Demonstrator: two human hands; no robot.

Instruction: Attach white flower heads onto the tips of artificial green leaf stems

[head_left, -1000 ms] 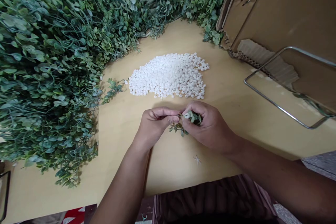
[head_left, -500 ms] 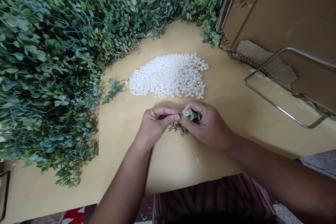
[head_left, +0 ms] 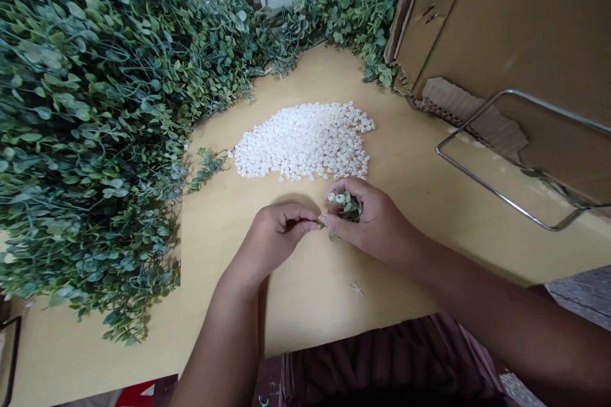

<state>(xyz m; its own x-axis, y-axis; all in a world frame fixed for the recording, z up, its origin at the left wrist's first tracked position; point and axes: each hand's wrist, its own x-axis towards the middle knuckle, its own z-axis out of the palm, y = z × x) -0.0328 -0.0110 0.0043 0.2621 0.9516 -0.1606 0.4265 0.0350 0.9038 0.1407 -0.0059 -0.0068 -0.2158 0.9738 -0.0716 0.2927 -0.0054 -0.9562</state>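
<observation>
Wrapped round a green artificial leaf sprig (head_left: 352, 208), my right hand (head_left: 377, 219) is closed. Two small white pieces (head_left: 335, 198) show among the leaves near its fingers. My left hand (head_left: 281, 235) is closed in a pinch on the sprig's thin end, its fingertips close to my right thumb. Beyond both hands lies a wide pile of small white flower-like pieces (head_left: 300, 140) on the tan tabletop (head_left: 305, 318). Nearer my body, a thin white star-shaped bit (head_left: 356, 290) rests on the surface.
Dense artificial greenery (head_left: 95, 127) heaps up along the left and back. One loose sprig (head_left: 207, 168) lies left of the pile. A cardboard box (head_left: 525, 44) stands at the right, with a bent metal wire frame (head_left: 496, 187) in front of it.
My left hand has shifted slightly left and down, its pinch now lower on the sprig. Two white pieces now show in my right hand where one showed before. The view has moved slightly.
</observation>
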